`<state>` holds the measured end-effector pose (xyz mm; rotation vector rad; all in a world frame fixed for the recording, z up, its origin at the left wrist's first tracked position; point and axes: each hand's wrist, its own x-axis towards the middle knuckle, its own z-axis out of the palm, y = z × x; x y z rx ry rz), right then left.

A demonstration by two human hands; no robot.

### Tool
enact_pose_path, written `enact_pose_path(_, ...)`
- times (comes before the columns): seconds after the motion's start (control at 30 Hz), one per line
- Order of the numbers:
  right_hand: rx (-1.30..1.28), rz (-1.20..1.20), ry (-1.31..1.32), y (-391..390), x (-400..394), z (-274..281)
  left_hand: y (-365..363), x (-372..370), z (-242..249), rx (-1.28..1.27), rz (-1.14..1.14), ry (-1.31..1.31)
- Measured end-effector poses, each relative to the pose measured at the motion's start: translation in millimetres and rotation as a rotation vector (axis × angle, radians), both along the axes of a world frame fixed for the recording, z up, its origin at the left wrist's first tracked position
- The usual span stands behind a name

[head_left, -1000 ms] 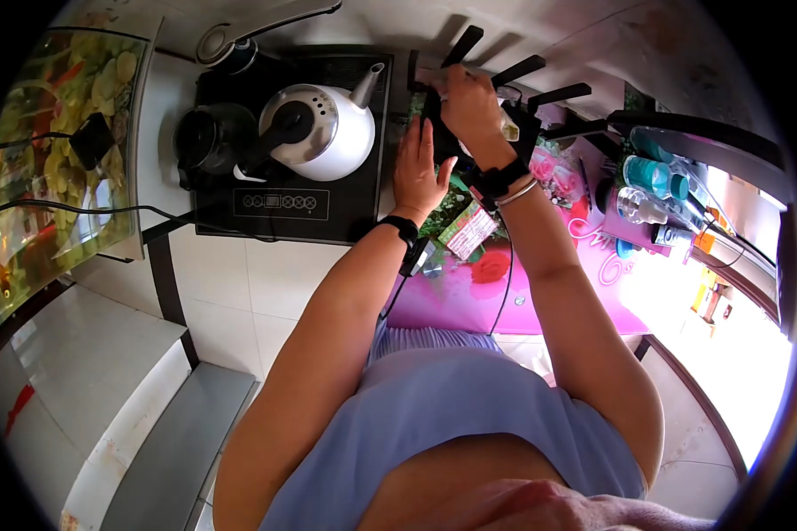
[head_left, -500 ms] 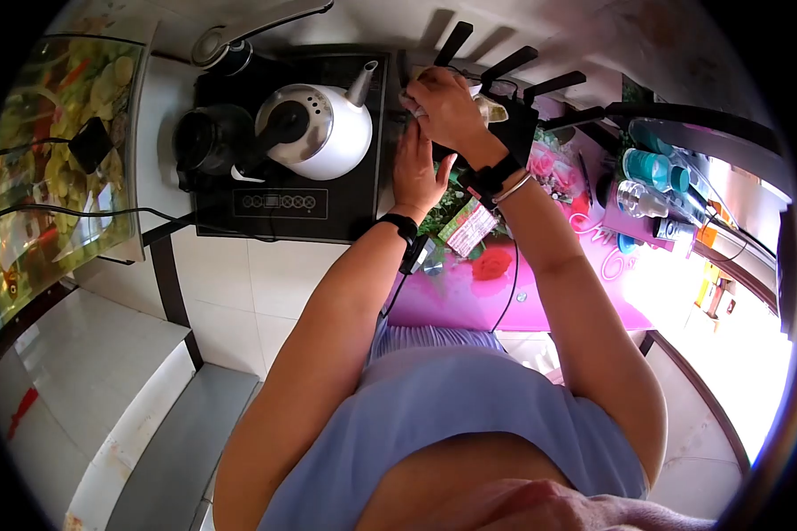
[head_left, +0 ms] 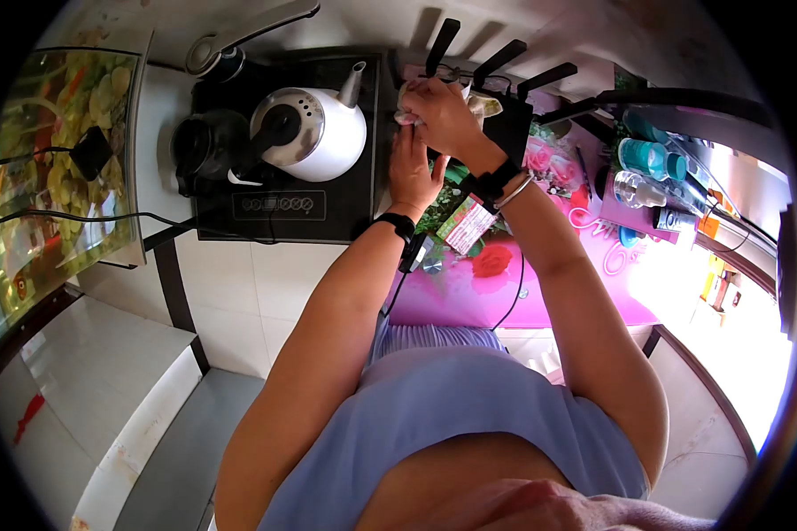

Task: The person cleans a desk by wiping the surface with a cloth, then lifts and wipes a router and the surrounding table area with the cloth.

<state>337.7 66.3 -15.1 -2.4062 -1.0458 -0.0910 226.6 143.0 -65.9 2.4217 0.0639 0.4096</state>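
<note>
My right hand [head_left: 447, 117] is closed around a crumpled pale wad [head_left: 406, 116], which looks like a cloth or tissue. It is at the far edge of the pink table, beside the black cooktop. Just below it, my left hand [head_left: 413, 177] lies with fingers stretched and thumb apart, its fingertips close to the wad. A black router [head_left: 512, 133] with upright antennas stands right of my right hand. Between them sits a pale, crinkled packet [head_left: 484, 107]. A printed card [head_left: 467, 225] lies on the table below my hands.
A white kettle [head_left: 323, 133] stands on the black cooktop [head_left: 239, 227], next to a dark glass pot [head_left: 208, 146]. At the far left is a fish tank [head_left: 62, 177]. Bottles and a teal cup [head_left: 642, 157] stand at the right. A black cable [head_left: 511, 296] crosses the pink table [head_left: 558, 296].
My right hand and the pale wad have shifted slightly toward me. My left hand stays beside them, nearly in place. The whole view has tilted a little.
</note>
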Motion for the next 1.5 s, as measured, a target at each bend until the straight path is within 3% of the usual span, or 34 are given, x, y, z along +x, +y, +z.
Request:
enact_pose_path(0.1, 0.135, 0.016, 0.037, -4.5, -8.1, 4.3, 2.0, 0.7, 6.9, -0.001, -0.015, 0.005)
enact_pose_path(0.2, 0.535, -0.391, 0.365, -4.6, -16.2, 2.0, 1.8, -0.9, 10.5, -0.078, -0.017, 0.01)
enact_pose_path(0.3, 0.768, -0.482, 0.514, -0.3, -13.5, 4.8, 3.4, 0.2, -1.5, -0.278, 0.077, -0.052)
enact_pose_path(0.37, 0.767, -0.472, 0.503, 2.7, -5.9, 2.6, 5.5, 5.3, -0.2, -0.383, 0.126, 0.045)
enact_pose_path(0.43, 0.569, -0.452, 0.298, 4.3, -0.2, 3.0, 7.2, 23.8, 6.3, -0.436, 0.147, -0.006)
enact_pose_path(0.57, 0.514, -0.406, 0.342, 12.9, 7.8, -4.5, 20.8, 73.4, -12.6, -0.528, 0.198, -0.225)
enact_pose_path(0.63, 0.46, -0.445, 0.452, 19.1, 6.6, -4.6, 24.7, 84.7, -6.3, -1.053, 0.11, -0.044)
enact_pose_path(0.87, 0.696, -0.394, 0.513, 23.5, -3.0, -9.1, 22.7, 81.6, 0.4, -0.737, 0.16, 0.01)
enact_pose_path(1.0, 0.777, -0.385, 0.503, 29.5, -7.2, 22.2, 20.5, 81.3, 17.8, -0.917, 0.144, -0.009)
enact_pose_path(1.1, 0.729, -0.322, 0.426, 32.3, -10.3, 53.1, 20.8, 82.9, 2.9, -1.066, 0.122, -0.049)
enact_pose_path(1.17, 0.686, -0.316, 0.141, 36.7, -12.5, 72.6, 19.0, 83.2, -0.9, -1.124, 0.091, -0.093)
enact_pose_path(1.2, 0.687, -0.315, 0.14, 38.8, -8.7, 75.8, 16.6, 81.2, 0.5, -0.939, 0.15, -0.094)
enact_pose_path(1.27, 0.552, -0.207, -0.186, 42.6, 1.1, 77.0, 15.7, 82.8, 3.0, -0.755, 0.206, -0.096)
enact_pose_path(1.3, 0.551, -0.207, -0.188, 43.9, 2.8, 76.3, 16.5, 87.2, 2.0, -0.475, 0.239, -0.168)
enact_pose_path(1.37, 0.372, -0.225, -0.278, 45.2, 6.4, 74.4, 15.9, 89.8, -0.3, -0.196, 0.267, -0.236)
enact_pose_path(1.5, 0.452, -0.169, -0.331, 42.7, 19.1, 70.3, 13.5, 85.8, -9.1, -0.678, 0.285, -0.15)
